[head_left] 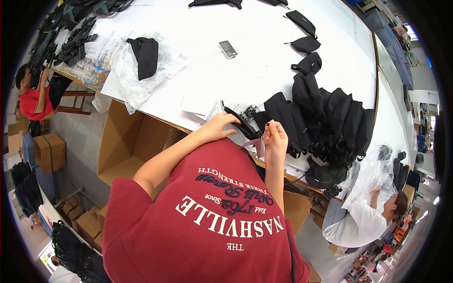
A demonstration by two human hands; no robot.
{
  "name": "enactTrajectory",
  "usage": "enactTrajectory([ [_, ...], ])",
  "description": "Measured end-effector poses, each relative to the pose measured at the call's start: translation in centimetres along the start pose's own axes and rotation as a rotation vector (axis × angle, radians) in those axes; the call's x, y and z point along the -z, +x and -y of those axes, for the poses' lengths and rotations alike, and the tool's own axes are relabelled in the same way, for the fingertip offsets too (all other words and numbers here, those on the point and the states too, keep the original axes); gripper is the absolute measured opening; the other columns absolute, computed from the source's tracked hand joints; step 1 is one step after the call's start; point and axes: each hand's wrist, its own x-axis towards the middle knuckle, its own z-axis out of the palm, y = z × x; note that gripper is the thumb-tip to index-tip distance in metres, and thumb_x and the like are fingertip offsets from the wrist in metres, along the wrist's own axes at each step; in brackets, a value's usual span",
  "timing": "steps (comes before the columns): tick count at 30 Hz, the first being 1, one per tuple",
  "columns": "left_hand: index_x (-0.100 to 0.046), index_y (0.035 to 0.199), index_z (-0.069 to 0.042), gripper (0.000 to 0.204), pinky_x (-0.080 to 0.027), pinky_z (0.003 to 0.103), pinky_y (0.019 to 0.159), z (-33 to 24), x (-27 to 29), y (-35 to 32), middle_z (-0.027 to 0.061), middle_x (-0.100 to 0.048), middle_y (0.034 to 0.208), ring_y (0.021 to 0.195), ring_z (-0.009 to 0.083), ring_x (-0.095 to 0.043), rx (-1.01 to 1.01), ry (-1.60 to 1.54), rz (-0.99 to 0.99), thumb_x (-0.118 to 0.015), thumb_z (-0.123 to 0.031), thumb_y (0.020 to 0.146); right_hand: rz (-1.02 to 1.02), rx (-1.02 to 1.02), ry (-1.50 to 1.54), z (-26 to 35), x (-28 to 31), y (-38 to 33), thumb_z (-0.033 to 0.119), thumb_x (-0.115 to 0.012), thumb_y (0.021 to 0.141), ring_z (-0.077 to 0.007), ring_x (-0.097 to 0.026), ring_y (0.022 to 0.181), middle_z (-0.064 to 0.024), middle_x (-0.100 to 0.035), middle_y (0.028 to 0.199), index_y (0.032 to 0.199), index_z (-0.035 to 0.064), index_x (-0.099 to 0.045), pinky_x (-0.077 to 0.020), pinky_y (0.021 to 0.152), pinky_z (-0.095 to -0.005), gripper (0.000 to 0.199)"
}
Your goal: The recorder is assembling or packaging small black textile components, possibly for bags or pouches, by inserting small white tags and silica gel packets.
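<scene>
At the near edge of the white table, my left hand [221, 126] is closed on a slim black fabric pouch [241, 121]. Just to its right, my right hand [275, 134] is raised in a pinch, with a tiny dark thing at the fingertips too small to name. A pale pink slip [257, 147] hangs beside the right wrist, below the pouch. Black cords with small parts [249, 112] lie in a tangle beyond the pouch. White tags or cards [200, 111] are stacked left of it, close to my left hand.
A big heap of black pouches [325, 118] stands to the right. Single pouches [302, 23] curve along the far right. A black bag [145, 59] lies on clear plastic. An open carton [125, 141] sits below the table edge. Co-workers [35, 100] are at both sides.
</scene>
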Motion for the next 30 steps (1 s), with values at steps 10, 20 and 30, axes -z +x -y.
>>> enactTrajectory([
  [10, -0.062, 0.085, -0.007, 0.021, -0.041, 0.037, 0.083, 1.6, -1.2, 3.7, 0.0034, -0.060, 0.091, 0.092, 0.0239, -0.050, -0.352, 0.335, -0.064, -0.070, -0.009, 0.067, -0.097, 0.019, 0.012, 0.3, 0.9, -0.8, 0.016, -0.062, 0.089, -0.0011, -0.041, 0.052, 0.0027, -0.056, 0.069, 0.082, 0.0070, -0.059, -0.0302, 0.047, -0.0150, 0.011],
  [20, -0.058, 0.080, -0.004, 0.019, -0.041, 0.037, 0.079, 2.0, -1.7, 5.3, 0.0084, -0.057, 0.083, 0.086, 0.0280, -0.052, -0.316, 0.259, -0.034, -0.072, -0.013, 0.069, -0.189, 0.094, -0.049, 0.2, 2.5, -1.3, 0.016, -0.063, 0.088, -0.0003, -0.038, 0.051, 0.0041, -0.053, 0.067, 0.078, 0.0067, -0.059, -0.0264, 0.046, -0.0163, 0.015],
  [30, -0.055, 0.074, -0.003, 0.023, -0.043, 0.036, 0.070, -0.2, -1.1, 6.6, 0.0089, -0.056, 0.075, 0.080, 0.0272, -0.052, -0.192, 0.128, -0.057, -0.074, -0.014, 0.067, -0.193, 0.343, -0.666, -3.0, 6.5, -1.1, 0.026, -0.070, 0.082, -0.0161, -0.053, 0.096, -0.0075, -0.054, 0.109, 0.122, 0.0056, -0.046, -0.0417, 0.080, -0.0272, 0.051],
])
